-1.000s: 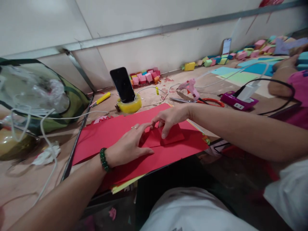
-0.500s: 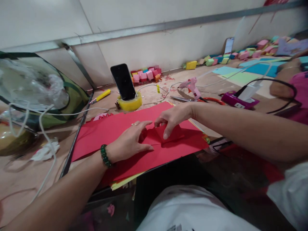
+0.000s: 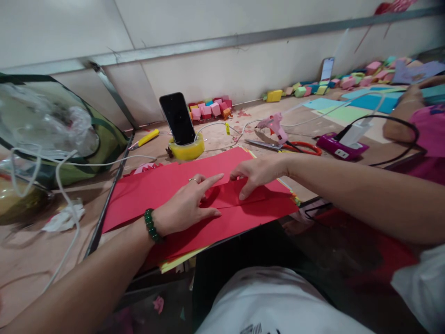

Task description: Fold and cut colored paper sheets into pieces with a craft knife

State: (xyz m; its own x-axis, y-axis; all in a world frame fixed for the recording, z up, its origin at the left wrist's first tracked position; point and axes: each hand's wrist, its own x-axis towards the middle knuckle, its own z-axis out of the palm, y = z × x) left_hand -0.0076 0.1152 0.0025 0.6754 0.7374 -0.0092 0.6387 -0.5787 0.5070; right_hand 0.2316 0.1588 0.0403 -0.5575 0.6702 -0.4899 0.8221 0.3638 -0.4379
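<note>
Large red paper sheets (image 3: 149,190) lie stacked near the table's front edge, with yellow sheets (image 3: 184,260) showing beneath. A smaller folded red paper piece (image 3: 227,195) sits on them between my two hands. My left hand (image 3: 189,202), with a ring and a green bead bracelet, has thumb and forefinger spread at the piece's left side. My right hand (image 3: 255,174) is closed on the right part of the piece, thumb in front and fingers curled behind; its upper edge is partly hidden by the fingers.
Behind the paper are a phone (image 3: 178,118) in a yellow tape roll (image 3: 187,148), a yellow cutter (image 3: 148,138), scissors (image 3: 302,147), a pink glue gun (image 3: 274,126) and a purple power block (image 3: 342,146). Paper cubes (image 3: 210,109) line the wall. Another person's arm (image 3: 399,120) is at right.
My right hand has moved slightly right and the folded piece lies flatter. My left forefinger is stretched out more. The view has shifted a little.
</note>
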